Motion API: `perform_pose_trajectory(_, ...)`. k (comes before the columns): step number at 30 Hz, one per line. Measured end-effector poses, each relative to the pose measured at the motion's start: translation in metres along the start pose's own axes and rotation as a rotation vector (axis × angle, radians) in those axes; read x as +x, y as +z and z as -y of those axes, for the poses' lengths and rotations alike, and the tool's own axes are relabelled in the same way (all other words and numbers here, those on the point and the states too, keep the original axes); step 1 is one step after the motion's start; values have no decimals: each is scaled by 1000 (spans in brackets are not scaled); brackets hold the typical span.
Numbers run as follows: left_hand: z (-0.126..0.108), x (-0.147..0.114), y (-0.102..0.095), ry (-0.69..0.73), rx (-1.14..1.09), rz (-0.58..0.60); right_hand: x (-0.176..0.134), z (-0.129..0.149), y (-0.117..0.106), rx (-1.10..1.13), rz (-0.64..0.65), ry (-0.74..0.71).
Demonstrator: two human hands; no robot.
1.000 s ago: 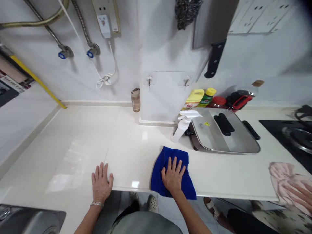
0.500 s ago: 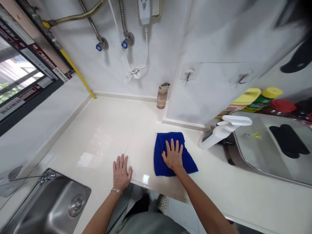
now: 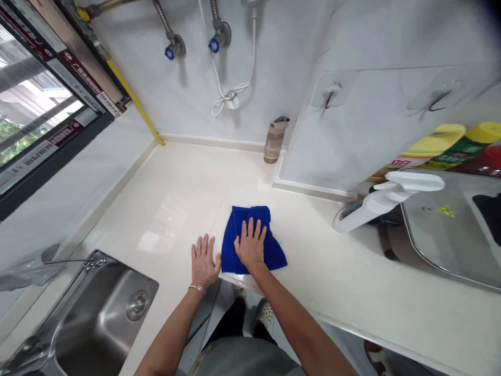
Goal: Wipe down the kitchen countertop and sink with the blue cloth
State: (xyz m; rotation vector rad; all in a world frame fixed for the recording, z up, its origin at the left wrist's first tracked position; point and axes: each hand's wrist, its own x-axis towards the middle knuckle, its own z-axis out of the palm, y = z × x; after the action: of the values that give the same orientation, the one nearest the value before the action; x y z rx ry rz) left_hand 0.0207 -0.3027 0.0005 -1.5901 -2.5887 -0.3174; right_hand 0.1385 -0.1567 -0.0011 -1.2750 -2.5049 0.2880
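A blue cloth [image 3: 274, 254] lies spread on the pale countertop [image 3: 188, 193] near its front edge. My right hand [image 3: 251, 246] presses flat on top of it, fingers spread, not gripping. Just left of the cloth, my left hand [image 3: 205, 261] rests palm down on the counter by the edge, with its fingers stretched out and nothing in it. The left thumb is close to the cloth's left edge.
At the lower left is a steel sink [image 3: 90, 318]. A brown bottle [image 3: 274, 140] stands against the back wall. To the right are a white spray bottle [image 3: 385, 201] and a large lidded steel pan [image 3: 450, 256], with yellow-capped bottles [image 3: 434, 143] behind.
My right hand has slid the blue cloth left along the counter, closer to my left hand. My left hand stays by the edge. The view has also shifted somewhat.
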Motion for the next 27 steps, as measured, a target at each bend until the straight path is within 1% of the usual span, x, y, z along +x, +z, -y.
perform_pose_trajectory(2,0,0,0,1,13,0,-12,2,-2,6,21,-14)
perform_pose_trajectory(4,0,-1,1,1,17,-6,-23,-3,-6,6,31,-31)
perform_pose_trajectory(8,2,-1,3,3,13,-33,-47,-26,-15,-7,32,-52)
perform_pose_trajectory(13,5,-1,6,15,-16,-66,-83,-69,-31,-43,-4,-19)
perform_pose_trajectory(17,8,0,11,22,-38,-84,-107,-112,-46,-106,-58,33)
perform_pose_trajectory(19,12,0,12,23,-52,-74,-118,-136,-53,-127,-90,56)
perform_pose_trajectory(22,28,0,8,87,-115,-8,-133,-174,-59,-130,-141,78)
perform_pose_trajectory(24,47,-2,2,127,-160,16,-141,-197,-61,-130,-157,74)
perform_pose_trajectory(25,58,-4,-1,119,-169,6,-145,-206,-62,-129,-164,62)
perform_pose_trajectory(27,83,-8,-5,33,-153,-43,-149,-219,-64,-128,-161,3)
